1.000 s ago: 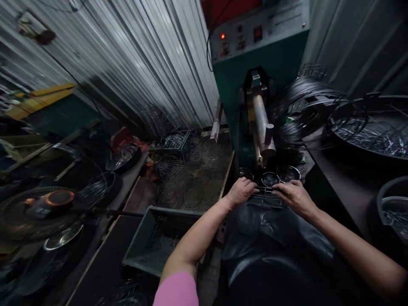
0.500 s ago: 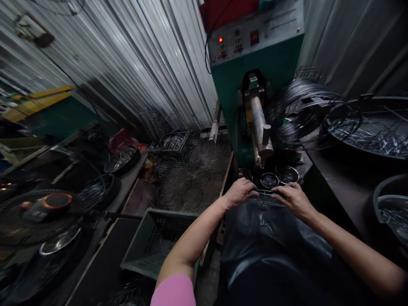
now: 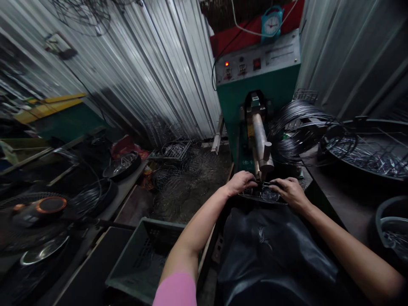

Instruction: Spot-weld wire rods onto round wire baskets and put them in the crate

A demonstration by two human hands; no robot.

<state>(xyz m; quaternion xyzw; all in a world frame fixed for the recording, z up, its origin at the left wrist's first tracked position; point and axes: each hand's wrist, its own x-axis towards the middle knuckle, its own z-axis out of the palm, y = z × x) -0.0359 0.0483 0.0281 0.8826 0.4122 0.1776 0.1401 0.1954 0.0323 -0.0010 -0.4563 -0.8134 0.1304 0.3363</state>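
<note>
Both hands grip a thin wire frame point(image 3: 264, 198) at its two ends, just below the tip of a green spot-welding machine point(image 3: 230, 104). My left hand point(image 3: 241, 182) pinches the left end, fingers bent. At the right end my right hand point(image 3: 289, 191) is closed with thumb and fingertips together. Between the hands, the machine's metal electrode arm point(image 3: 260, 134) reaches down close to the wire; whether it touches is too dark to tell. Round dishes of small wire pieces lie partly hidden behind the frame. A black apron point(image 3: 264, 255) covers my lap, with a few bent wire bits point(image 3: 263, 235) on it.
A coil of wire point(image 3: 299, 131) and a wide black pan of wire pieces point(image 3: 372, 153) stand at the right. Left of me are a green plastic crate point(image 3: 149, 255), a fan point(image 3: 38, 208) and piles of wire rings point(image 3: 181, 170). A blue clock point(image 3: 271, 24) tops the machine.
Both hands have moved forward with the wire frame, from above the apron's edge to beneath the electrode arm. The view has tilted up, bringing the blue clock into sight.
</note>
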